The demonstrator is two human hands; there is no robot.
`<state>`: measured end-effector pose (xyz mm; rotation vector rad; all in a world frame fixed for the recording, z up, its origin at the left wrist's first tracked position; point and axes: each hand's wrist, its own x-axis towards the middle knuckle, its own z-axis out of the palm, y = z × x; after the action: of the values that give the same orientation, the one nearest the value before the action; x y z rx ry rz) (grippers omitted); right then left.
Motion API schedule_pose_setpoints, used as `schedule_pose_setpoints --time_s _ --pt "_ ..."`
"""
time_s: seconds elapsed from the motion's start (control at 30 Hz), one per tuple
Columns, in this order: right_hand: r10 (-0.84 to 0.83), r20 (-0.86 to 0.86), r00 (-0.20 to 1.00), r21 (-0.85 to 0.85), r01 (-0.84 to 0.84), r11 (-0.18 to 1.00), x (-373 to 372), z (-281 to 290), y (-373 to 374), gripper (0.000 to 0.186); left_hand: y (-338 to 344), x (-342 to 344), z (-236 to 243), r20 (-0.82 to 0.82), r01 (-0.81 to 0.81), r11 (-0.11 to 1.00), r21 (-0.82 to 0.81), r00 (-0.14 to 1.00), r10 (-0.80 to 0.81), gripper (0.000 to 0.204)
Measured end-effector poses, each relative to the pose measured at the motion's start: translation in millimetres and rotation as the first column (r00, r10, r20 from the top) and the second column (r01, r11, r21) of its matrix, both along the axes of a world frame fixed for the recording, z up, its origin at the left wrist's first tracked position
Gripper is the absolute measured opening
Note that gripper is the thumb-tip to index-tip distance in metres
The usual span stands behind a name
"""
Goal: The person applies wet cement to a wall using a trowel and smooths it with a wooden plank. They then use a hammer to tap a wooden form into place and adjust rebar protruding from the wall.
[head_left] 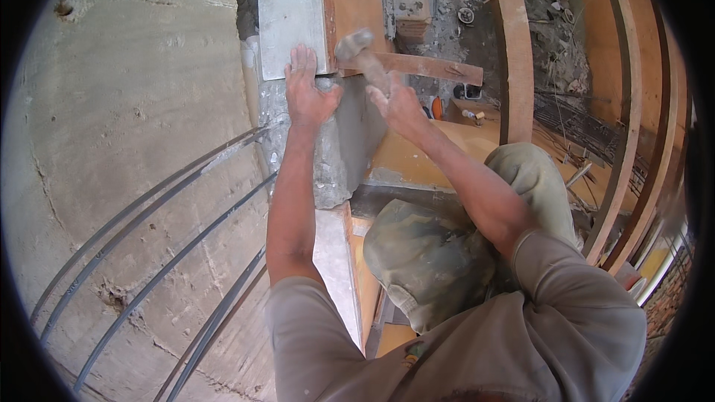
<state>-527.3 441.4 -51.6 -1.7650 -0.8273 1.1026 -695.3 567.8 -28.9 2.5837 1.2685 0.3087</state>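
In my right hand is a dusty hammer, its grey head raised and slightly blurred near the edge of a formwork board. My left hand lies with fingers stretched over the near end of a whitish panel, its thumb out over the grey concrete. An orange-brown board runs along the panel's right side. From its near end a short wooden strip sticks out to the right, passing behind the hammer. Below my left hand a rough concrete block shows between the panel and another pale strip.
Several bent steel bars stick out across the concrete slab on my left. Curved-looking timbers stand to the right. Beyond them lies a lower floor littered with rubble. My knees are close to the work.
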Motion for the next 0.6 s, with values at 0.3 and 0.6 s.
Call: schedule_pose_setpoints --time_s 0.3,0.6 --pt "0.049 0.025 0.998 0.0 -0.049 0.999 -3 10 0 0.046 -3 -8 -2 0.019 0.005 1.0 -0.002 1.0 -0.005 0.086" --pt "0.036 0.004 0.999 -0.003 -0.036 0.999 2 12 8 0.043 -8 -10 0 0.013 -0.005 1.0 -0.017 1.0 0.005 0.085"
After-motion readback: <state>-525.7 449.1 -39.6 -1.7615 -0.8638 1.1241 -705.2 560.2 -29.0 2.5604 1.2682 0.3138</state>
